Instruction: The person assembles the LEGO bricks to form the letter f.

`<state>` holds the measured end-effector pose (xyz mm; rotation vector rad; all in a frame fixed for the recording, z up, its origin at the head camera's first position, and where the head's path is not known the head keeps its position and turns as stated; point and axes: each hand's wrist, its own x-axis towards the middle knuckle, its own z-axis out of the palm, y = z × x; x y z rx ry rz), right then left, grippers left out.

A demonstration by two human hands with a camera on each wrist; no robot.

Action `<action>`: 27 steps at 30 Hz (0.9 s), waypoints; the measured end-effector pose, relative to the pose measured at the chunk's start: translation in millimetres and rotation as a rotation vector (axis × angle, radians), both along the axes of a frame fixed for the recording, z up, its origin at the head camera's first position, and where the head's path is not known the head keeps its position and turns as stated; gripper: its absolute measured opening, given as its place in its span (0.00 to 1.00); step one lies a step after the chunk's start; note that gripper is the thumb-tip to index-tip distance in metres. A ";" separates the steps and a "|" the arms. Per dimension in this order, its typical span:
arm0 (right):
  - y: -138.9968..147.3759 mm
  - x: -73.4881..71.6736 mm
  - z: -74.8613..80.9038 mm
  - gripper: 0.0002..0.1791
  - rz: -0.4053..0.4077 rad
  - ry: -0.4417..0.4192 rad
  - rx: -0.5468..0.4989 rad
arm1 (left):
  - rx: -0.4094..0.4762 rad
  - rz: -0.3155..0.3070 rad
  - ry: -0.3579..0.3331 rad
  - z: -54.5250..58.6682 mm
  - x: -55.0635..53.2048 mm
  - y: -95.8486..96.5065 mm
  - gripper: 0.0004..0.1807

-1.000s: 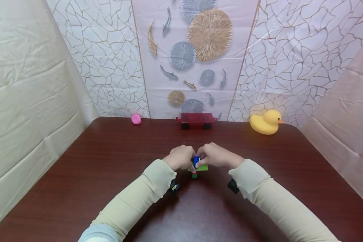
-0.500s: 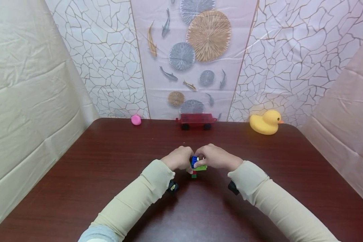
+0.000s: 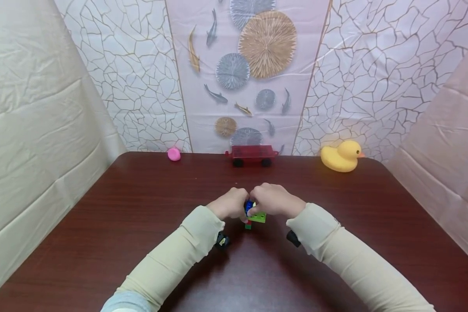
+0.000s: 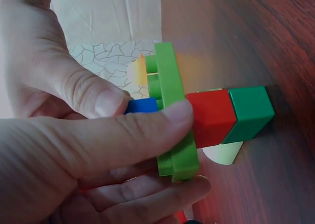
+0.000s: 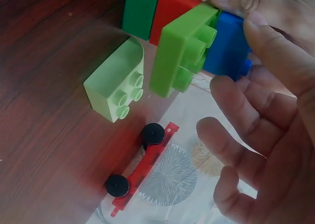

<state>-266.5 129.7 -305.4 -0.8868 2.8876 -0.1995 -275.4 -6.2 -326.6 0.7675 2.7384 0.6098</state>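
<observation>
My left hand grips a long lime green building brick between thumb and fingers. A red brick and a dark green brick are joined in a row to the lime brick's flat side. On its studded side sits a blue brick, which my right hand pinches. Whether the blue brick is fully seated on the studs I cannot tell. Both hands meet above the middle of the table, and the fingers hide part of the stack in the head view.
Beyond the stack, a pale green brick with a rounded end lies on the table. Along the back edge are a pink object, a red wheeled toy wagon base and a yellow rubber duck. A patterned cloth hangs behind.
My right hand has shifted slightly left, closer against my left hand. The lime green brick has tilted a little, and less of the blue brick shows between the hands.
</observation>
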 end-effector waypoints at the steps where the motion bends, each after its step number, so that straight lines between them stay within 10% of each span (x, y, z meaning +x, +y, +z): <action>1: -0.5 -0.2 -0.1 0.14 -0.006 -0.005 0.000 | -0.001 -0.002 0.000 0.2 0.1 -0.1 0.12; 27: -11.8 -1.3 4.6 0.15 -0.104 -0.058 0.082 | -0.069 -0.003 0.086 -3.1 0.4 0.5 0.12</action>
